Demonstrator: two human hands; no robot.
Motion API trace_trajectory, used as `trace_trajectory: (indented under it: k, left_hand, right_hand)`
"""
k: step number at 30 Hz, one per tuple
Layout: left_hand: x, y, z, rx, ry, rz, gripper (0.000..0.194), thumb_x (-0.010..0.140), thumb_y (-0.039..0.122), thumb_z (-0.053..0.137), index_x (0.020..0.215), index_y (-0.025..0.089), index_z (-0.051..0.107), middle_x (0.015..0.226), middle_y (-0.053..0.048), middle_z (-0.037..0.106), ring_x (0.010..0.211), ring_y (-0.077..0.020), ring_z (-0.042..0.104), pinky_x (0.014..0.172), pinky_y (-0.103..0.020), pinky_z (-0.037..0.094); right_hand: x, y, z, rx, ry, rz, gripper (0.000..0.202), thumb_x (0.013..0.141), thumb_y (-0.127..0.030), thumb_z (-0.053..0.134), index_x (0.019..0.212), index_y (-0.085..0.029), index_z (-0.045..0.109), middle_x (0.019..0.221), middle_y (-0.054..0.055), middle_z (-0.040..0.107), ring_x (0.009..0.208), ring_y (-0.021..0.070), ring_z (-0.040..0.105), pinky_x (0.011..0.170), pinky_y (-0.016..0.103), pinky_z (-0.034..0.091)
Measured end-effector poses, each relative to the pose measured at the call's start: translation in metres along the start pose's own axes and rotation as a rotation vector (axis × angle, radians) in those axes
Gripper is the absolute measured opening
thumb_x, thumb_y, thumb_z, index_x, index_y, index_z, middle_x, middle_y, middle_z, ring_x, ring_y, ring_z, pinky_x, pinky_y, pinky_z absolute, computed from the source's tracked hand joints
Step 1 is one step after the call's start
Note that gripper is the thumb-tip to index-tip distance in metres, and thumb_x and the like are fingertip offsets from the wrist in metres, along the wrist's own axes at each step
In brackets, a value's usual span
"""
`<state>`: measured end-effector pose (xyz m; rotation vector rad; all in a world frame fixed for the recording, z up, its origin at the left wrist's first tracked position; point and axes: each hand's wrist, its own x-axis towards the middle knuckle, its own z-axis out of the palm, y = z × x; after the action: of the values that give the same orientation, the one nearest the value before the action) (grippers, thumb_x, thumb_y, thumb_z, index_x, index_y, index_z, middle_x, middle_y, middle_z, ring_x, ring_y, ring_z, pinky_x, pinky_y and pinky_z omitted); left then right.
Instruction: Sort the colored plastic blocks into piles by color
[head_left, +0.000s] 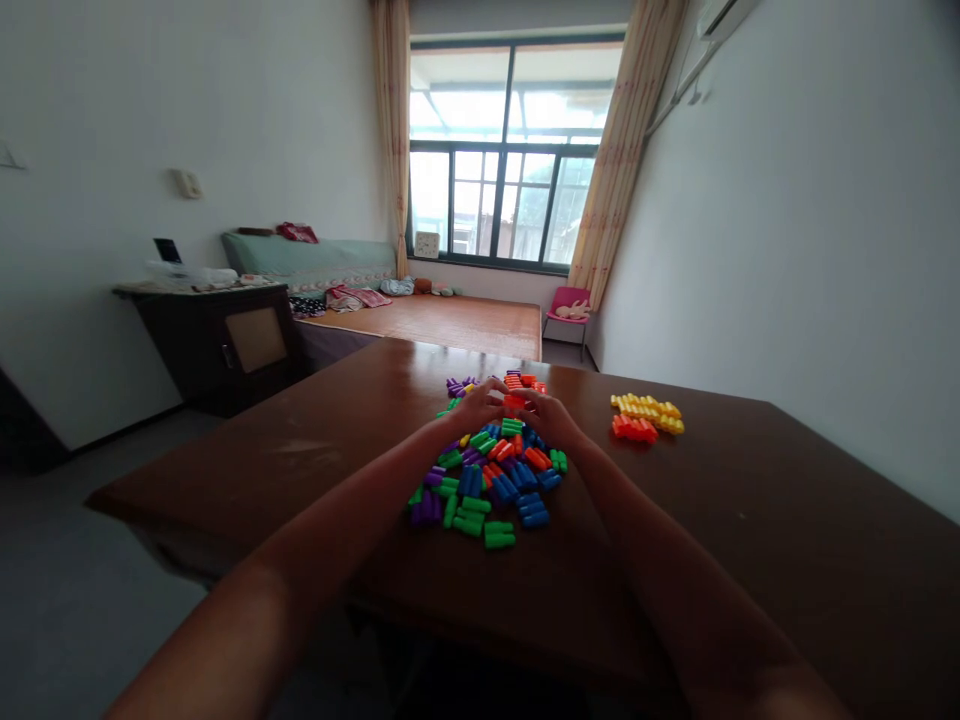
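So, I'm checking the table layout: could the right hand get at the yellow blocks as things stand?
Probably yes: nothing seems to stand between the right hand and the yellow blocks, off to its right, though it appears busy holding an orange block together with the left hand.

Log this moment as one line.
left hand, right hand: holding red-orange plastic piece; around: multicoloured plastic pile; rightward: yellow ridged plastic strips, red-orange strip

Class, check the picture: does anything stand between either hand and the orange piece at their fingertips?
Nothing visible does: the left hand and right hand hold the orange piece from either side; coloured pieces lie nearby.
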<state>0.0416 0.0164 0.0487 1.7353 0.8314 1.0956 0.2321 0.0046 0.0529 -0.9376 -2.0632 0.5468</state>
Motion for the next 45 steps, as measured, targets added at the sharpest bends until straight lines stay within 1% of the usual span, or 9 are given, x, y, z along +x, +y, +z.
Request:
trace_trajectory:
  k: [5,10,12,16,27,31,35,38,45]
  left_hand:
    - [-0.006,0.008,-0.052,0.143,0.223,0.056,0.042,0.060,0.030,0.077,0.098,0.016,0.064,0.110,-0.010,0.064,0.084,-0.0188,0.067,0.068,-0.028,0.054]
    - [-0.034,-0.016,-0.124,0.277,0.548,-0.115,0.042,0.058,0.031,0.073,0.096,0.015,0.068,0.087,-0.006,0.069,0.073,-0.0171,0.065,0.059,-0.024,0.051]
    - [-0.046,-0.033,-0.139,0.195,0.647,-0.193,0.042,0.058,0.030,0.072,0.097,0.015,0.067,0.076,-0.003,0.068,0.068,-0.0151,0.064,0.058,-0.023,0.050]
    - [-0.056,-0.053,-0.146,0.036,0.675,-0.195,0.037,0.056,0.027,0.072,0.091,0.015,0.067,0.076,-0.002,0.068,0.071,-0.0140,0.065,0.061,-0.022,0.052]
    - [-0.054,-0.058,-0.144,0.185,0.608,-0.186,0.031,0.056,0.030,0.072,0.084,0.017,0.071,0.077,-0.001,0.071,0.074,-0.0167,0.065,0.068,-0.024,0.051]
    - [-0.049,-0.055,-0.144,0.385,0.539,-0.230,0.022,0.055,0.027,0.070,0.075,0.019,0.071,0.075,-0.002,0.071,0.076,-0.0195,0.064,0.067,-0.025,0.051]
    - [-0.016,-0.042,-0.136,0.505,0.440,-0.316,0.016,0.059,0.023,0.063,0.073,0.018,0.070,0.064,-0.002,0.068,0.067,-0.0193,0.064,0.062,-0.027,0.051]
    - [0.025,-0.030,-0.107,0.684,0.283,-0.195,0.018,0.065,0.023,0.061,0.079,0.018,0.072,0.078,-0.003,0.072,0.078,-0.0199,0.066,0.073,-0.027,0.052]
    - [0.104,-0.028,0.002,0.980,-0.107,0.023,0.046,0.073,0.006,0.055,0.113,0.021,0.068,0.121,-0.006,0.065,0.111,-0.0215,0.059,0.097,-0.030,0.044]
  right_hand:
    - [-0.006,0.049,-0.060,0.068,0.324,0.252,0.045,0.074,-0.037,0.061,0.114,-0.018,0.060,0.100,0.008,0.069,0.079,0.0179,0.064,0.071,0.032,0.053]
    - [-0.076,0.132,-0.153,-0.121,0.906,0.604,0.040,0.070,-0.041,0.062,0.101,-0.016,0.058,0.100,0.011,0.067,0.081,0.0190,0.063,0.070,0.031,0.051]
    - [-0.111,0.159,-0.171,-0.257,0.973,0.736,0.039,0.066,-0.044,0.065,0.093,-0.017,0.058,0.091,0.010,0.067,0.076,0.0197,0.061,0.068,0.033,0.050]
    - [-0.149,0.183,-0.175,-0.434,0.892,0.882,0.034,0.065,-0.046,0.068,0.080,-0.018,0.058,0.077,0.007,0.065,0.067,0.0191,0.058,0.066,0.033,0.047]
    - [-0.135,0.165,-0.164,-0.627,0.609,0.998,0.044,0.076,-0.061,0.056,0.087,-0.020,0.068,0.080,0.009,0.067,0.078,0.0242,0.062,0.076,0.041,0.045]
    - [-0.138,0.168,-0.162,-0.583,0.709,0.936,0.042,0.082,-0.054,0.050,0.091,-0.018,0.069,0.083,0.010,0.067,0.075,0.0231,0.061,0.073,0.038,0.045]
    - [-0.137,0.173,-0.160,-0.572,0.873,0.847,0.038,0.083,-0.042,0.044,0.091,-0.014,0.069,0.084,0.013,0.067,0.071,0.0225,0.057,0.069,0.036,0.043]
    - [-0.134,0.173,-0.158,-0.574,0.961,0.779,0.038,0.082,-0.038,0.042,0.091,-0.014,0.069,0.084,0.013,0.067,0.071,0.0224,0.056,0.069,0.035,0.042]
    - [-0.129,0.173,-0.157,-0.564,0.988,0.706,0.040,0.082,-0.036,0.039,0.095,-0.014,0.070,0.086,0.013,0.069,0.072,0.0222,0.057,0.069,0.033,0.040]
